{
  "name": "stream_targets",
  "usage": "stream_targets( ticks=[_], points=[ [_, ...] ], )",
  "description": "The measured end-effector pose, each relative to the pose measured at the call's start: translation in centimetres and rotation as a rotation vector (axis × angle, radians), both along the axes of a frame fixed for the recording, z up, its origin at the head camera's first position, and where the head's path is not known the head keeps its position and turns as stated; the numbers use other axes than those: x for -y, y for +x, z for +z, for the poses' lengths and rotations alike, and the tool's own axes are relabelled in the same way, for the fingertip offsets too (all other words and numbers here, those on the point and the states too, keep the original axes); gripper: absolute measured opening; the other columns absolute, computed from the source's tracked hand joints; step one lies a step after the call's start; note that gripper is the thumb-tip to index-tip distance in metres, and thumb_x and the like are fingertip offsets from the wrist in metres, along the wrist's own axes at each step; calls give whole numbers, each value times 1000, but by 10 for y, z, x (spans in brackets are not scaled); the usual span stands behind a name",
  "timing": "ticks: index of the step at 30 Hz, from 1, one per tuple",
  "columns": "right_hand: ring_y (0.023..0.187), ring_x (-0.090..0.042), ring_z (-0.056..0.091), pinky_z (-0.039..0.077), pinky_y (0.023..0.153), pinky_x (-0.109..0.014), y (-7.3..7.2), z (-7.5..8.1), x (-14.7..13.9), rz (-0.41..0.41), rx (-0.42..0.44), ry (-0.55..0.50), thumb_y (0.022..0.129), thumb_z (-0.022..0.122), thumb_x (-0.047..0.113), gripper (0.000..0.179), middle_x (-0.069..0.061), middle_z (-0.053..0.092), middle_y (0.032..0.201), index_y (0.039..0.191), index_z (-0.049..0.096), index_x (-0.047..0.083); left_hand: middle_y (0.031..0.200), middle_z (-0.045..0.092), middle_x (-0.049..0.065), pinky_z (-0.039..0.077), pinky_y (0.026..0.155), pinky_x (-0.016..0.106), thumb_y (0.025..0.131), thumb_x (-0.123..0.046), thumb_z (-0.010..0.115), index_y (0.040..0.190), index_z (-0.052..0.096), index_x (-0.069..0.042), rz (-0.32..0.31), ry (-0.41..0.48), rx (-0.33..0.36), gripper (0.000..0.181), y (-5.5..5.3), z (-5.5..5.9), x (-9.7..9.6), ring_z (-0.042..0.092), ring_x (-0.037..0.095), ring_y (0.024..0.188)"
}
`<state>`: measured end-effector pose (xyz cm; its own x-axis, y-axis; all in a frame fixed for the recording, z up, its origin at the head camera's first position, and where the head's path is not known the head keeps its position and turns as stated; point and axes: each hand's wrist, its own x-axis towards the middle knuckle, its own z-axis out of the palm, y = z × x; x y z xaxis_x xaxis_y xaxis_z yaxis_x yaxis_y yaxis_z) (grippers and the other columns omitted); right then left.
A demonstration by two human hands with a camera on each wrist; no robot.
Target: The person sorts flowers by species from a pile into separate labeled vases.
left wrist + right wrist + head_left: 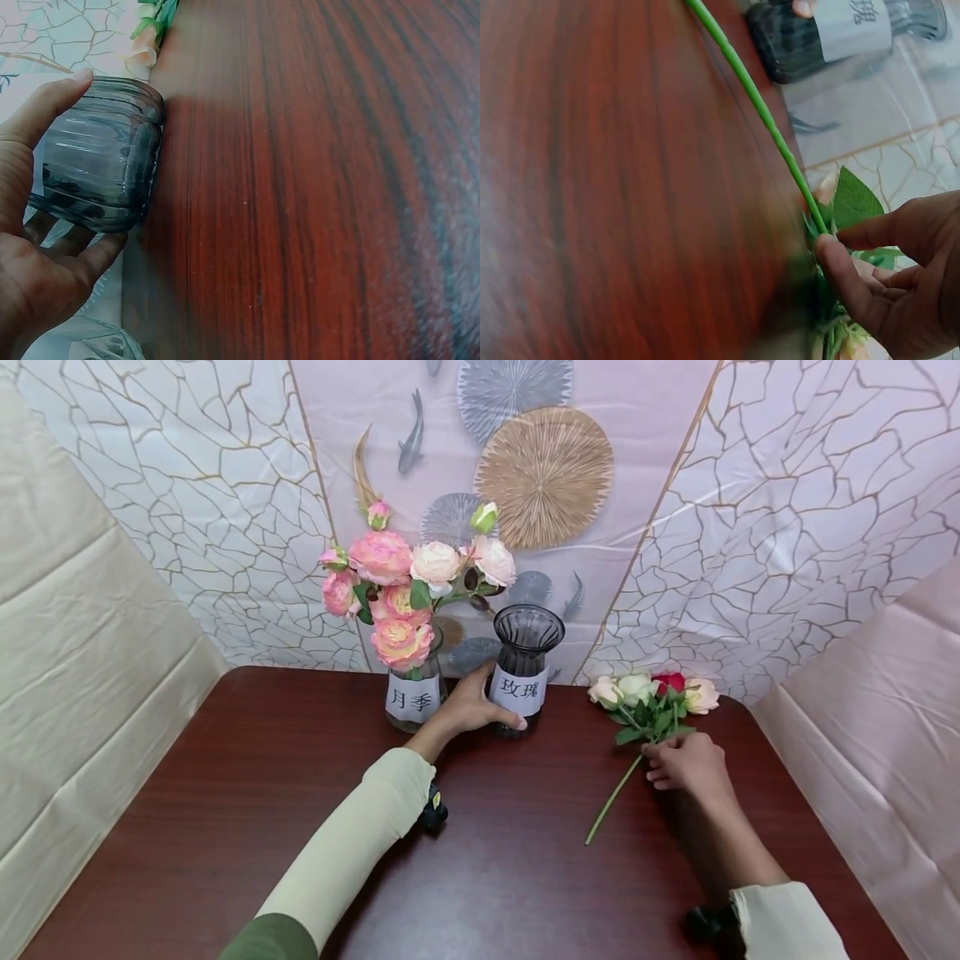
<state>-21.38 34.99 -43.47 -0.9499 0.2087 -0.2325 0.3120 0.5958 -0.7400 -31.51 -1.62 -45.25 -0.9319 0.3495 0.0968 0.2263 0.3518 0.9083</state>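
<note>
My left hand (472, 706) grips the lower part of a dark ribbed glass vase (525, 660) from its left side, thumb across the front by the white paper label (517, 693). In the left wrist view the fingers curl round the vase's base (112, 165). The vase stands upright. At the right, my right hand (693, 768) pinches a green rose stem (761, 109) between thumb and fingertips, just below the leaves. Around it are rose blooms in pale peach, greenish white and red (669, 682); which bloom tops the pinched stem I cannot tell.
Left of the dark vase stands another labelled glass vase (412, 693), holding pink flowers (381, 557) and pale ones that lean over toward the dark vase. A patterned cloth backdrop (247, 510) rises behind the dark red wooden table (480, 893), with pale cloth at both sides.
</note>
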Motion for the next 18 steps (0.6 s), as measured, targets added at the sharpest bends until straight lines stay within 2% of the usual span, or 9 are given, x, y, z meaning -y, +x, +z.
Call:
stream_targets(
  ticks=[4, 8, 10, 13, 16, 18],
  points=[
    [67, -16, 76, 65, 62, -33, 2, 4, -10, -10, -64, 169, 104, 68, 20, 28, -5, 80, 74, 113, 77, -5, 156, 67, 11, 44, 131, 50, 72, -22, 108, 171, 45, -16, -1, 2, 7, 118, -1, 0, 1, 59, 31, 149],
    [97, -36, 74, 59, 82, -42, 3, 6, -20, -45, -93, 323, 100, 67, 26, 28, -13, 79, 96, 110, 74, 1, 156, 67, 11, 44, 132, 50, 72, -22, 108, 172, 44, -17, -5, 8, 17, 119, -1, 0, 1, 58, 31, 150],
    [109, -43, 66, 54, 88, -45, 2, 7, -24, -61, -73, 332, 102, 65, 30, 32, -18, 76, 102, 115, 69, 1, 156, 67, 10, 43, 132, 50, 72, -22, 108, 172, 43, -17, -6, 7, 18, 119, -1, 0, 0, 58, 31, 150],
    [118, -47, 61, 52, 93, -48, -2, 6, -29, -79, -31, 288, 107, 57, 36, 43, -22, 72, 107, 127, 60, -2, 155, 67, 10, 44, 132, 50, 72, -23, 108, 172, 44, -17, -6, 8, 17, 119, -1, 0, 0, 59, 31, 149],
    [132, -53, 56, 51, 104, -57, -7, 2, -32, -114, -19, 236, 112, 49, 46, 56, -30, 68, 127, 138, 51, -4, 156, 67, 10, 44, 132, 50, 72, -23, 108, 172, 44, -18, -7, 6, 16, 119, -1, 0, 1, 59, 31, 149],
    [142, -56, 50, 46, 115, -63, -12, -2, -34, -126, -35, 228, 115, 45, 53, 66, -35, 61, 143, 145, 50, -6, 158, 66, 10, 43, 132, 51, 72, -23, 108, 173, 42, -18, -2, 0, 20, 120, -1, 0, 1, 57, 32, 151]
  ],
)
